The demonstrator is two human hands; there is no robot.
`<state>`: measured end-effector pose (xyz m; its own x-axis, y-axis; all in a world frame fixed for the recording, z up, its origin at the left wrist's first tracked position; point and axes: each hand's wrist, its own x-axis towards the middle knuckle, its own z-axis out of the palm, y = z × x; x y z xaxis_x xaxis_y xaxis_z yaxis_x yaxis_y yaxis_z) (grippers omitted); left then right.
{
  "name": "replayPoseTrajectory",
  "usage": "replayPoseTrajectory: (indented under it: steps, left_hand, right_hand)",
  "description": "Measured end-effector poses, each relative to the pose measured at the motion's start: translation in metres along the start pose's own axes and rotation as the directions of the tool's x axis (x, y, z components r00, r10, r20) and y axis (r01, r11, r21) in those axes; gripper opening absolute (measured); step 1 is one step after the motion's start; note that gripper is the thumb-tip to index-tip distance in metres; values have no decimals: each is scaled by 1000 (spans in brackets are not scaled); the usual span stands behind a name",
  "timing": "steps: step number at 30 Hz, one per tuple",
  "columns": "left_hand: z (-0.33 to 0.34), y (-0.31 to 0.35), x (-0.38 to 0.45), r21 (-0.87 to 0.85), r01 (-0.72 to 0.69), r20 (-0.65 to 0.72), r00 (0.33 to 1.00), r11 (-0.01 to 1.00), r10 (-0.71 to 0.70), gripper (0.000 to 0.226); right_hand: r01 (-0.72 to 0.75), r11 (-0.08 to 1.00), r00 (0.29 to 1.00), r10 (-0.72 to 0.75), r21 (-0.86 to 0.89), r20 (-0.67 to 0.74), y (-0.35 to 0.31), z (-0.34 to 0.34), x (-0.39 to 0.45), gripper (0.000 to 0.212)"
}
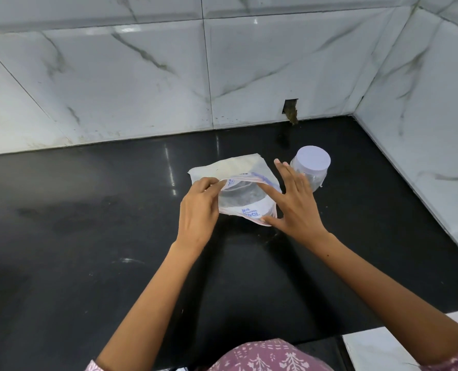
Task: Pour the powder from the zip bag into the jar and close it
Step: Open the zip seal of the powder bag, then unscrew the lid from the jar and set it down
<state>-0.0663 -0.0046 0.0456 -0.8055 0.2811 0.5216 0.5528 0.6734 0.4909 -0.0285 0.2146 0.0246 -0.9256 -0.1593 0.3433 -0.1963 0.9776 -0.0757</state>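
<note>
My left hand (198, 207) pinches the near-left part of the mouth of the zip bag (238, 188), thumb and fingers curled on the plastic edge. My right hand (296, 202) is spread, with straight fingers; its thumb and first finger press against the right side of the bag, near the printed blue letters, but they do not curl around it. So one hand grips and the other only steadies.

The bag lies between my two hands on the black counter (88, 210), partly lifted at the mouth. Its long axis goes from the near right, where the mouth is, to the far left, where the closed bottom rests flat. The pale powder seems to sit in that far part, though I cannot see clearly how much there is.

The jar (312, 168) stands just behind my right hand, to the far right of the bag, near it but not touching as far as I can tell. Its white lid (313, 158) is still on. I judge that the right hand is the nearer one for the jar, so it should take off the lid, while the left keeps the bag. The mouth of the bag must then turn toward the right.

Behind the jar are the marble wall tiles (142, 76).
</note>
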Motion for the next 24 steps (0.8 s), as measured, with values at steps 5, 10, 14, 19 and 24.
replayPoseTrajectory:
  steps: [5, 10, 14, 19, 24]
  left_hand:
    - [1, 7, -16, -6, 17, 101, 995, 1000, -16, 34]
    - [10, 12, -36, -101, 24, 247, 969, 995, 2, 22]
    - [25, 26, -40, -177, 84, 289, 957, 981, -29, 20]
    - [49, 51, -30, -269, 141, 285, 957, 953, -61, 22]
    - [77, 73, -12, -310, 226, 267, 953, 924, -143, 30]
  right_hand:
    - [38, 986, 999, -41, 164, 13, 1, 1, -13, 59]
    - [-6, 934, 998, 28, 358, -56, 1, -9, -31, 15]
    - [-66, 920, 997, 80, 387, -22, 4, -16, -43, 11]
    - [-160, 927, 970, 211, 340, -118, 26, -30, -38, 13]
    - [-382, 886, 906, 415, 262, -84, 65, -37, 3, 49]
